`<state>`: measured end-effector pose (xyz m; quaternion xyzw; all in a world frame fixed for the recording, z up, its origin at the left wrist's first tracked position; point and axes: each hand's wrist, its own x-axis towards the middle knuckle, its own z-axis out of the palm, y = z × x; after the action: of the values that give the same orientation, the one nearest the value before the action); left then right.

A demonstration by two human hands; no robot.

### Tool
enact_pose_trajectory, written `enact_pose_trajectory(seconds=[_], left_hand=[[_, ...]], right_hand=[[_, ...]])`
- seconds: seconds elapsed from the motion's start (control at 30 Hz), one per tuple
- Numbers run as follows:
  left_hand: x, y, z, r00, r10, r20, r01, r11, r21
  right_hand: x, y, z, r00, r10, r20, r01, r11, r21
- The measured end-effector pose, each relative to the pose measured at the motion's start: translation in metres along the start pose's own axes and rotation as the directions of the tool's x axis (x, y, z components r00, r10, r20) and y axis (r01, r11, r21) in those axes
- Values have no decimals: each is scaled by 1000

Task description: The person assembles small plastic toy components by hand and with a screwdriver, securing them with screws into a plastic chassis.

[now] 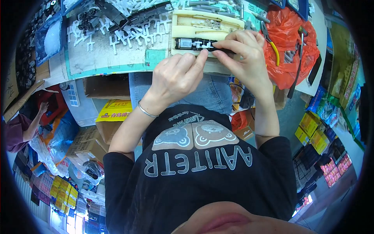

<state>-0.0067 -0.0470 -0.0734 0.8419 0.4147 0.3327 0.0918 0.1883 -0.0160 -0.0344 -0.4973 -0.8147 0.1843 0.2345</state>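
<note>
A narrow black plastic housing (187, 43) lies in a cream-coloured fixture (180, 31) at the table's near edge. Small white plastic pieces (197, 44) sit inside it. My left hand (176, 76) is closed except for the index finger, whose tip presses at the housing's near side; its thumb and anything under the curled fingers are hidden. Thumb and fingertips of my right hand (245, 50) close around the housing's right end and partly cover it.
Many white branched plastic parts (146, 33) and black parts (87, 19) are spread left of the fixture. A blue bin (50, 43) stands farther left. Yellow-handled pliers (276, 52) and a dark-shafted tool (299, 64) rest on a red plastic bag (286, 29) at right.
</note>
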Motion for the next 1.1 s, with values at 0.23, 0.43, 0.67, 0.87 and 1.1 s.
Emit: enact_pose_trajectory(seconds=[0.23, 0.43, 0.67, 0.87, 1.1], left_hand=[[5, -3, 2, 999, -6, -38, 8, 999, 43], [2, -8, 11, 996, 3, -87, -1, 1000, 23], [-1, -12, 16, 993, 21, -116, -22, 1000, -8], [-2, -13, 16, 993, 30, -114, -32, 999, -18], [-1, -8, 12, 992, 30, -125, -38, 998, -59]], right_hand=[[13, -3, 3, 979, -203, 34, 206, 965, -166], [13, 5, 8, 961, -273, 37, 275, 945, -178], [15, -2, 0, 965, -258, 47, 262, 941, -217], [14, 4, 2, 973, -208, 100, 222, 963, -150], [10, 6, -6, 989, -108, 101, 116, 990, -80]])
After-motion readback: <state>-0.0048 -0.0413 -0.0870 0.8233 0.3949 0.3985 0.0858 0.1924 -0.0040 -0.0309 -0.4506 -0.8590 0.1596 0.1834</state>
